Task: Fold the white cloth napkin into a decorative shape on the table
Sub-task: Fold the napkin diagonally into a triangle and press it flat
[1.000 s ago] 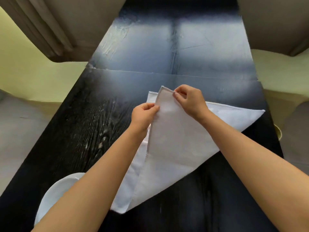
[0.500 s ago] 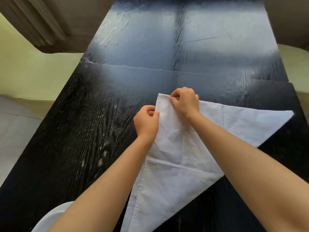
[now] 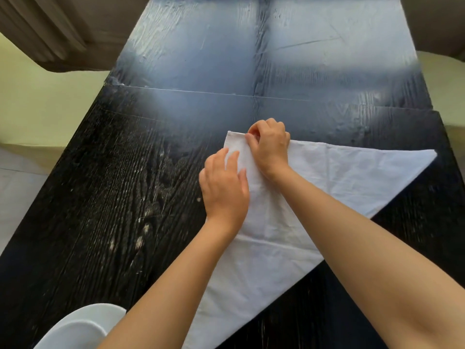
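Head view: one white napkin [image 3: 327, 187], left hand [image 3: 224, 190] pressing flat, right hand [image 3: 270, 147] pinching its far edge.

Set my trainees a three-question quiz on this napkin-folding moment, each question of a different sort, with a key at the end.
1. True or false: the left hand presses flat, fingers straight, on the napkin.
2. Multiple choice: the right hand pinches the napkin at A) its far edge, near the far-left corner; B) its right-hand tip; C) its near tip.
3. Fill the gap: the napkin lies on a ____ wooden table.
Key: 1 true; 2 A; 3 black.
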{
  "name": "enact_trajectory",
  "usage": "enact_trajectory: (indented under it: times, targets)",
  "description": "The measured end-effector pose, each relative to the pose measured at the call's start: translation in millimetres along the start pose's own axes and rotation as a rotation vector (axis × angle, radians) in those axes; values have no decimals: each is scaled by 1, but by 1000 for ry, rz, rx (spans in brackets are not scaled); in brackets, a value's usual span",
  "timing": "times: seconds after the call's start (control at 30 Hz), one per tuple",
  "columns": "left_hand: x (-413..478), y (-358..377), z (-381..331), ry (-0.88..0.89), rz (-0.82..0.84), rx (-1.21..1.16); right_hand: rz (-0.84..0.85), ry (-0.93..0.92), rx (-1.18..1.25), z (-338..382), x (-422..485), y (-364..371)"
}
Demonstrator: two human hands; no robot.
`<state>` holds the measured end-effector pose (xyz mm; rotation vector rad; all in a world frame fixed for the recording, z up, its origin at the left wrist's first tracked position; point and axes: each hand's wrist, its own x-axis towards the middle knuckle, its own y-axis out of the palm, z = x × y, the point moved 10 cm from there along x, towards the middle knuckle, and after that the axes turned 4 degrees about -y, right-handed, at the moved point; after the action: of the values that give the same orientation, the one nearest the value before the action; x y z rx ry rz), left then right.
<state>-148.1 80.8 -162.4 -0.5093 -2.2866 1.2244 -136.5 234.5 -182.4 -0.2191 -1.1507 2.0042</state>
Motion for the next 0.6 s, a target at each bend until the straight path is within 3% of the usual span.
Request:
enact_trajectory:
  times: [0.13, 0.23, 0.37, 0.47, 0.6]
  targets:
    - [-67, 11, -41, 137, 153, 95, 50, -21, 369, -7, -15, -27]
    - [-121, 23, -69, 214, 267, 79, 101, 12, 419, -35, -48, -66]
    - [-137, 50, -67, 216, 348, 219, 242, -128, 221, -43, -118, -77]
    - [-140, 58, -65, 225, 367, 263, 370, -267, -148, -38, -160, -55]
    - [-138, 55, -64, 201, 354, 269, 400, -190, -369, -53, -163, -51]
